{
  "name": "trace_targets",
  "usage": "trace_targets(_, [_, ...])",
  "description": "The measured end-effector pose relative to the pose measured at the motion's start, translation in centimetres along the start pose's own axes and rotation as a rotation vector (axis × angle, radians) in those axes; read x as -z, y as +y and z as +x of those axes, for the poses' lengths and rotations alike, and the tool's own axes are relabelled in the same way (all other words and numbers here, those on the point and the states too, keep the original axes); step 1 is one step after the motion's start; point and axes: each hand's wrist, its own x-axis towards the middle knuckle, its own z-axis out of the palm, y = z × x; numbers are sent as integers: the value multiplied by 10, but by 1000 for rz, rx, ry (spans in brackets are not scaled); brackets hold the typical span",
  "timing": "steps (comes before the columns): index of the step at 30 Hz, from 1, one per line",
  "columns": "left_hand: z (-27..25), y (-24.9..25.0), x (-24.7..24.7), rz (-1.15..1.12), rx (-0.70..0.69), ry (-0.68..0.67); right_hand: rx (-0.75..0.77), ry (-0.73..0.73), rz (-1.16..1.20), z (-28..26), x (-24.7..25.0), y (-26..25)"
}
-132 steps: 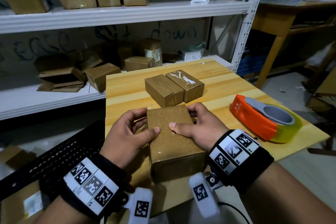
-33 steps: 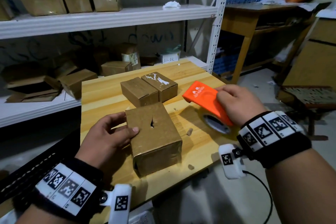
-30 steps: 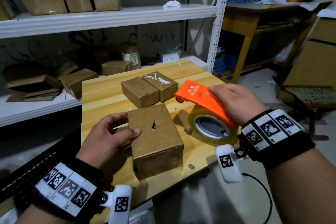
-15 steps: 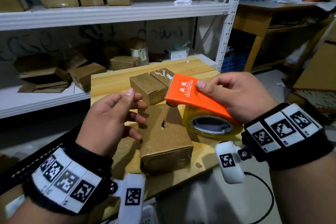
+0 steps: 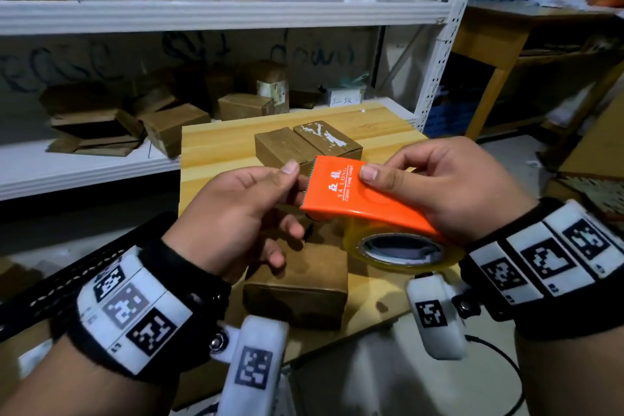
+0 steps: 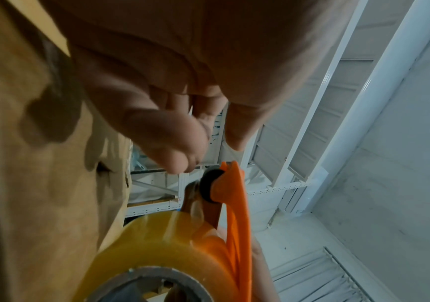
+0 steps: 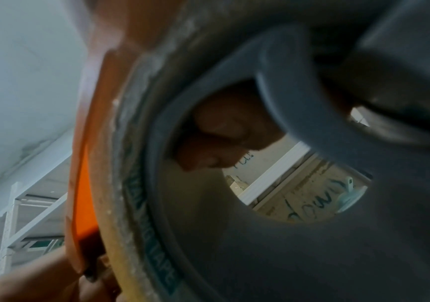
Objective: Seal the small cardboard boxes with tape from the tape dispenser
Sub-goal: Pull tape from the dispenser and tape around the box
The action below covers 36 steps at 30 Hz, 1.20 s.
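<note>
My right hand (image 5: 405,179) grips the orange tape dispenser (image 5: 344,194) from above, thumb on its top; the yellowish tape roll (image 5: 398,252) hangs under it. It is held in the air over a small brown cardboard box (image 5: 304,277) near the table's front edge. My left hand (image 5: 297,176) has thumb and forefinger pinched together at the dispenser's toothed front edge, on the clear tape end. In the left wrist view those fingertips (image 6: 180,163) meet just beside the dispenser's black roller (image 6: 208,188). Through the roll's core, the right wrist view shows my right hand's curled fingers (image 7: 221,139).
Two more small boxes (image 5: 280,149) (image 5: 327,138) stand side by side farther back on the wooden table (image 5: 216,149). White metal shelves (image 5: 202,10) behind and to the left hold several cardboard boxes. A black crate (image 5: 67,267) is at lower left, a wooden desk (image 5: 489,37) to the right.
My right hand lifted the dispenser off the table and brought it over the box. My left hand let go of the box and rose to the dispenser's front edge.
</note>
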Motion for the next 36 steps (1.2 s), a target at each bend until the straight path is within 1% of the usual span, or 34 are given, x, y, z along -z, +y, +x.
trace_targets(6, [1,3,-4,-15,1,-23,31,-8,-19,-3,-4,-5])
trace_targets(10, [1,3,-3,-90,28,-48,56,11,53,-3,-5,-2])
trace_targets(13, [2,4,-1,-108,39,-79,64,4,84,-3,-4,-2])
trace_targets(19, [1,0,2,-119,75,-145,81,-5,73,-3,-3,-5])
trace_targets(22, [2,-2,3,-98,61,-99,84,-6,90,-4,-3,-4])
trace_targets(28, [3,-8,4,0,-53,30,89,-1,97,-4,-5,-3])
trace_targets(32, [1,-6,4,99,-90,75,73,-4,125,-3,-7,-1])
trace_targets(36, [1,-2,9,194,-118,81,62,-29,117,-2,-5,-1])
